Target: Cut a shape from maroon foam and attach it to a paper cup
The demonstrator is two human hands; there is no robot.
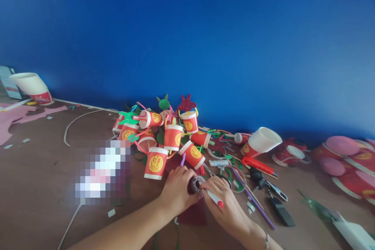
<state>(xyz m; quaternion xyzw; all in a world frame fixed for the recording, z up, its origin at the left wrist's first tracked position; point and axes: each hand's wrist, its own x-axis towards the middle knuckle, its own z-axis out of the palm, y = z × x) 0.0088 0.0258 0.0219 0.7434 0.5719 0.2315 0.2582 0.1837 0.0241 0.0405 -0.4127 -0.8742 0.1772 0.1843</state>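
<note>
Near the table's front centre, my left hand (178, 190) is wrapped round a dark roll with a pale, ring-shaped core (197, 183). Close beside it on the right, my right hand (224, 201) has its fingers closed on a white pen with a red end (216, 198); the pen's other end is hidden by the fingers at the roll. Beneath both hands lies a dark red sheet (191, 215). Just beyond them stands a pile of small red paper cups with gold prints (156, 163). Scissors (208, 169), partly hidden, lie behind my right hand.
Right of my hands are purple sticks (258, 207), keys (258, 177), a red tool (258, 164) and a glue gun (351, 230). Stacked white cups (265, 139) lean behind them. A blurred-out glowing device (102, 172) with a cable lies left. A blue wall (187, 39) rises behind.
</note>
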